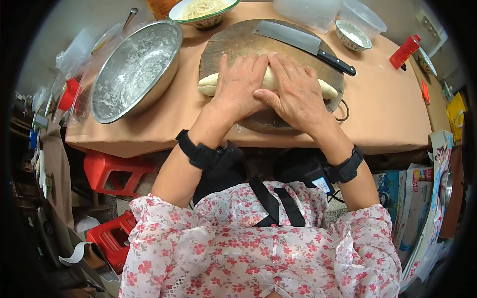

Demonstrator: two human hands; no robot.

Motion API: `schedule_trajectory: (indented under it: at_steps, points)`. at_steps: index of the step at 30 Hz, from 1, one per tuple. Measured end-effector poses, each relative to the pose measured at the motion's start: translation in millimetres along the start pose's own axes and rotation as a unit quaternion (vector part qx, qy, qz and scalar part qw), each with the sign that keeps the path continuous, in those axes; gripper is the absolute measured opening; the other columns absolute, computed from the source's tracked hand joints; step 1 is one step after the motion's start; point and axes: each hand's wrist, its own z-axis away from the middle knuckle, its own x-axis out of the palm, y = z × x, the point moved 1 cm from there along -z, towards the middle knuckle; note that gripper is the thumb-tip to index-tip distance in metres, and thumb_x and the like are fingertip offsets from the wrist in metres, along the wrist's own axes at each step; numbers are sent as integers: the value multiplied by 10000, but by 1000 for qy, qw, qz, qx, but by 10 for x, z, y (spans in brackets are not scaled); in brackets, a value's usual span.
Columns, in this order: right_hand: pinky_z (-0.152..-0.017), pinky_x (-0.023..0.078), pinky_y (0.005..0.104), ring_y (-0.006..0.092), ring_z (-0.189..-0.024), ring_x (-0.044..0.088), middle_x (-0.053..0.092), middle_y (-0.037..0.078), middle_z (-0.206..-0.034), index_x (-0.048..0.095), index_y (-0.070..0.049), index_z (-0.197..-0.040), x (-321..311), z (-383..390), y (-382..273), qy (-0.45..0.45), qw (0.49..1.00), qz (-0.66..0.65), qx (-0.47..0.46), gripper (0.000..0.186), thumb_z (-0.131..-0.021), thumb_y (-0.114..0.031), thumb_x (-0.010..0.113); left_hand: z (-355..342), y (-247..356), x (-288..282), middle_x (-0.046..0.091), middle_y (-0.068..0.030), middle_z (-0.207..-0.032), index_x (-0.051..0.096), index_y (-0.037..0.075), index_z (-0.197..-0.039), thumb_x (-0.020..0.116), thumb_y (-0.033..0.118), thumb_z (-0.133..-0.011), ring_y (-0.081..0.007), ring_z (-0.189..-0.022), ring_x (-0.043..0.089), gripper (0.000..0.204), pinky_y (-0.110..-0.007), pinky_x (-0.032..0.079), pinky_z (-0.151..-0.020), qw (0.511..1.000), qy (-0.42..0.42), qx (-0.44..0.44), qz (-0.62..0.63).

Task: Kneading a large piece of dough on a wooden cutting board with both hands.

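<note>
A long pale roll of dough [208, 85] lies crosswise on the round wooden chopping board [233, 37]. Both palms rest on its middle, side by side, with fingers stretched over the far side. My left hand [242, 82] covers the part left of centre, and my right hand [296, 89] covers the part right of it. The right thumb reaches across toward the left hand. Both ends of the dough stick out past the hands; its middle is hidden under them. Beyond my right hand, a cleaver [293, 37] with a black handle lies on the board's far right edge.
A large flour-dusted metal basin [112, 94] stands left of the board. Behind are a bowl of shredded food [203, 21], clear plastic containers [362, 17] and a small bowl of white powder [352, 37]. A red bottle [405, 51] stands at right. Red stools [117, 174] sit below the table.
</note>
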Motion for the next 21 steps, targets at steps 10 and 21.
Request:
schedule_trajectory:
  at_steps: [10, 21]
  points:
    - [-925, 397, 446, 284, -1149, 563, 607, 140, -1216, 547, 13, -1251, -13, 172, 70, -7, 999, 51, -10, 726, -798, -540, 675, 283, -205, 86, 533, -128, -1336, 433, 29, -1382, 714, 579, -764, -291, -1272, 485, 874, -641, 243, -1099, 998, 38, -22, -40]
    - [-947, 395, 432, 294, -1172, 555, 600, 133, -1265, 498, -46, -1339, -233, 753, 612, -65, 989, 67, 118, 651, -879, -482, 647, 593, -483, 58, 460, -156, -1431, 362, 83, -1462, 689, 558, -821, -346, -1371, 384, 862, -628, 196, -1138, 994, 19, -92, -53]
